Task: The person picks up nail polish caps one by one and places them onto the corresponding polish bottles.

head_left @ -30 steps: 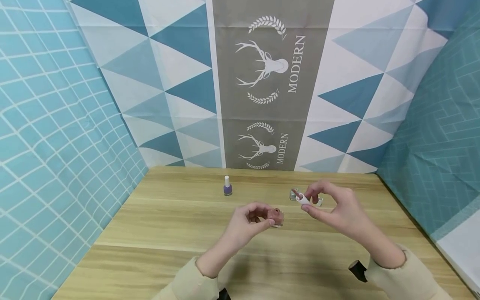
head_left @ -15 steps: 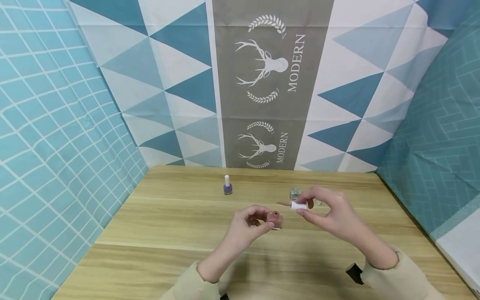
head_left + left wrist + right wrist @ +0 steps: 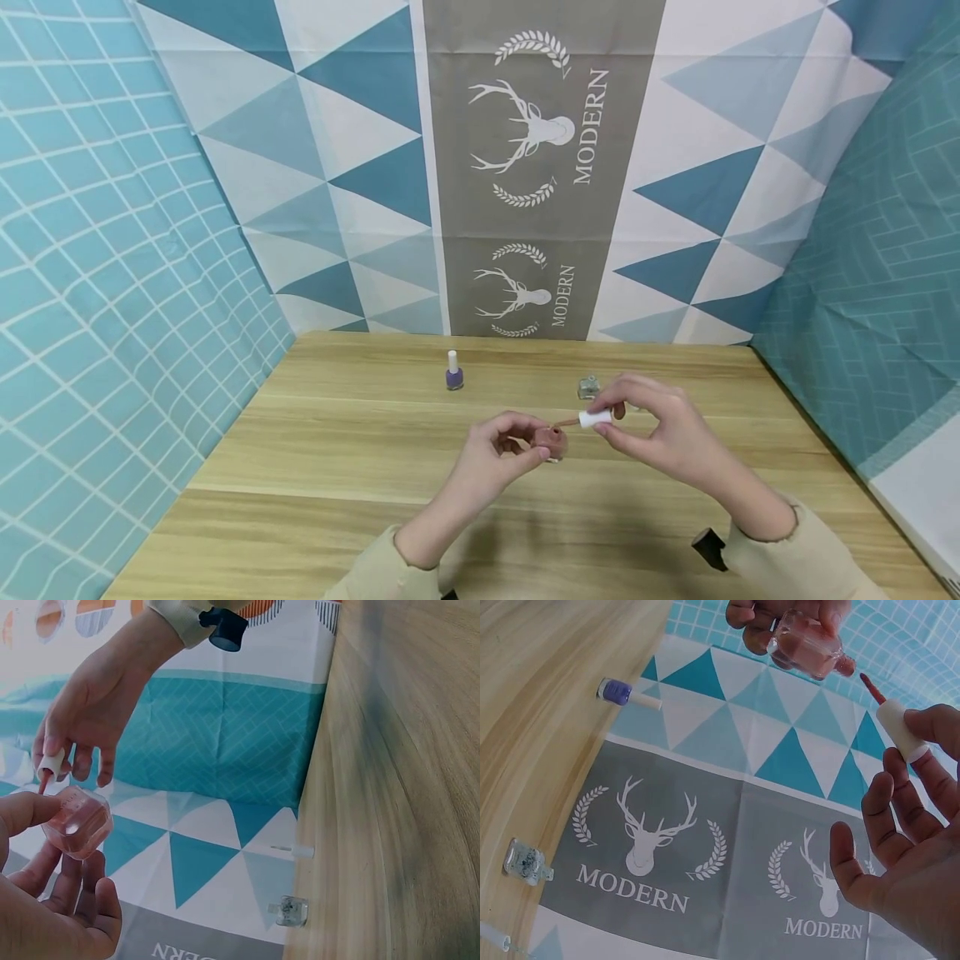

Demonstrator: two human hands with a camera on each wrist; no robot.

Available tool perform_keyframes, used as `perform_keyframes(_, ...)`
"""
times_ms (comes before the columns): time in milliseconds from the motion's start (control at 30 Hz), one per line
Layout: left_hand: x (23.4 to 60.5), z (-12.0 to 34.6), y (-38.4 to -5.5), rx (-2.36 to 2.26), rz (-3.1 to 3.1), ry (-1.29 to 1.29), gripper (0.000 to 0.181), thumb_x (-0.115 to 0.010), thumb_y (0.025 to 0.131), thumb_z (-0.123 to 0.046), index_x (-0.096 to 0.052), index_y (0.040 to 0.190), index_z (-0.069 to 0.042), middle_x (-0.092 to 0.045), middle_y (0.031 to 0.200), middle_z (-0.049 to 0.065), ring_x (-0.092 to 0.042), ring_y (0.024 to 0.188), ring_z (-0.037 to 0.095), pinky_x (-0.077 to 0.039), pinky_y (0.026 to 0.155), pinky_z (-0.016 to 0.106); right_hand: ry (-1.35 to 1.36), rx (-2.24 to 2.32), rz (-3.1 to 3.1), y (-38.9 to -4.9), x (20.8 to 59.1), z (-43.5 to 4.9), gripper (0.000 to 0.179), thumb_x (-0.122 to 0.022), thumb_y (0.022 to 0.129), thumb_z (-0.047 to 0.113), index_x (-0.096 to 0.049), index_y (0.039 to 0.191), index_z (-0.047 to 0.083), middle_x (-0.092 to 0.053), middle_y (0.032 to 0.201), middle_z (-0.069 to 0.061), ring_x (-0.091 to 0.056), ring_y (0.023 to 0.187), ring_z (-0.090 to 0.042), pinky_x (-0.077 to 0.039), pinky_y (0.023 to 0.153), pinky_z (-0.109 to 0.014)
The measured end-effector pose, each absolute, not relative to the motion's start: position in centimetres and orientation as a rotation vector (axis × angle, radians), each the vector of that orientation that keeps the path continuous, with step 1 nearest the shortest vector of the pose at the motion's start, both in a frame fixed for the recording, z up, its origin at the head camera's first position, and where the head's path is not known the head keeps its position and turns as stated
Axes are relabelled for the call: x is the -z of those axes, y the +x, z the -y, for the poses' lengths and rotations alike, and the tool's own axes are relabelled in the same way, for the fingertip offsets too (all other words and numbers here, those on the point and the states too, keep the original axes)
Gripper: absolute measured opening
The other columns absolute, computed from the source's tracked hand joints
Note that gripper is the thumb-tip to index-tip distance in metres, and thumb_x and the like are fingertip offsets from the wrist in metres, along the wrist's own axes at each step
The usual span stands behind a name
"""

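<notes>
My left hand [image 3: 502,454] holds a pink nail polish bottle [image 3: 806,646] between thumb and fingers, its neck uncovered and angled toward my right hand. In my right hand [image 3: 660,421], thumb and fingers pinch the white brush cap [image 3: 596,418]. A pink-coated brush [image 3: 871,688] sticks out of the cap toward the bottle's mouth. The right wrist view shows a small gap between brush tip and neck. Both hands are above the wooden table [image 3: 337,458].
A purple nail polish bottle [image 3: 454,377] with a white cap stands at the back. Farther right sits an uncapped clear bottle [image 3: 588,387], with its white brush cap [image 3: 303,850] lying close by. Patterned cloth [image 3: 360,167] hangs behind the table.
The brush has swung from pointing up and left to nearly level, then slightly down at the bottle. My right hand has moved a little lower; my left hand stays nearly in place.
</notes>
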State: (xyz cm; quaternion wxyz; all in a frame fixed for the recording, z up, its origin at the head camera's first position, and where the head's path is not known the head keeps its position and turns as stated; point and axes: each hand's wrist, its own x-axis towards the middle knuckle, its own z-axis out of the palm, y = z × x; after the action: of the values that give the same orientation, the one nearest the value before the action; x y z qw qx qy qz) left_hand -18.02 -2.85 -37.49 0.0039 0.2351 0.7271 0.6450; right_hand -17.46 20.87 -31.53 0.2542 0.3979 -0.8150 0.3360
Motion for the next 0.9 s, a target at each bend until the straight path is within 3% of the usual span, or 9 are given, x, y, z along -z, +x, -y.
perform_keyframes(900,37.21,2.91,-17.63,-2.022,-2.278,0.793,0.026,-0.074,0.081,-0.013,-0.069,0.106,-0.007,-0.067,0.099,0.009,-0.058,0.085,0.011,-0.049,0.071,0.022,1.143,-0.912,2.254,-17.31,31.22,-20.23,0.037,-0.077,0.073,0.0,-0.066,0.099,0.023,-0.061,0.094,0.014,-0.052,0.079,-0.004,-0.044,0.069,-0.016)
